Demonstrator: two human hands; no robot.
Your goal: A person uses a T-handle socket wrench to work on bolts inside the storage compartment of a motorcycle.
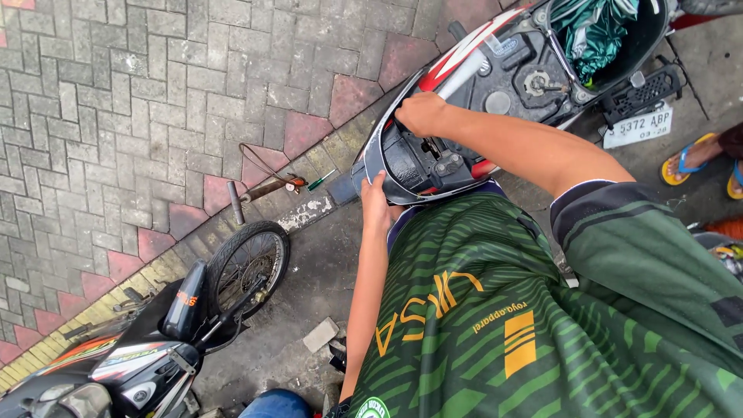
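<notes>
While the scooter (495, 85) is lying with its seat compartment open at the far right, the left hand (374, 203) is pressing flat, fingers together, against its near tail edge. The right hand (420, 113) is curling closed over the rim farther up. A hammer (259, 192) and screwdriver (320, 180) are resting on the paving to the left.

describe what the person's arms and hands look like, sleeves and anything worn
Both hands are bare: no gloves, rings or watch show on the left hand or the right hand. The forearms are uncovered. A short sleeve of a green striped jersey with a dark cuff edged in white covers one upper arm.
</notes>
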